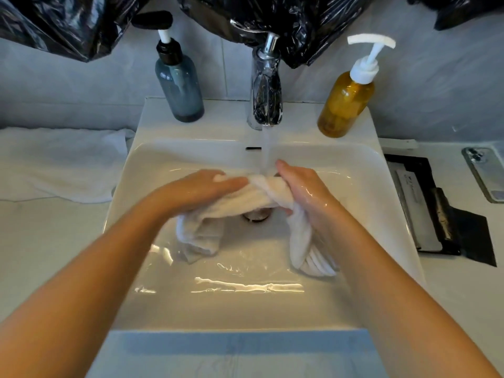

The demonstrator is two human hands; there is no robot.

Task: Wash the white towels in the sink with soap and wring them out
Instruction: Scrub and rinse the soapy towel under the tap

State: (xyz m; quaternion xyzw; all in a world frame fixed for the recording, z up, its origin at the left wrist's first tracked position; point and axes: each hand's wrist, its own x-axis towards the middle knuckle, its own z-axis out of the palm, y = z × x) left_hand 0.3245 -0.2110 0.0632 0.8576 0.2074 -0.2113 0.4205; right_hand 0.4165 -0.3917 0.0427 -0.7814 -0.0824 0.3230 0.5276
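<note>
Head view, and the right hand (305,192) was wrapped round one end of a towel (245,197), fingers curled under the bunched cloth. Left hand (201,186) lay palm down on the other end, fingers fairly straight and pressing; its thumb was hidden. Between them the towel stretched in a loose roll above the drain (256,214), both ends drooping into the sink (245,304). Water (267,148) ran from the tap (266,85) right onto the middle of the cloth. Both hands were wet, with a white dab on the left fingers, possibly suds. By my reckoning this one was mid-wash or being rinsed, and the wringing had barely begun. Out on the left counter lay another towel (60,162), apparently waiting its turn. Soap bottles (346,105) stood either side of the tap.
</note>
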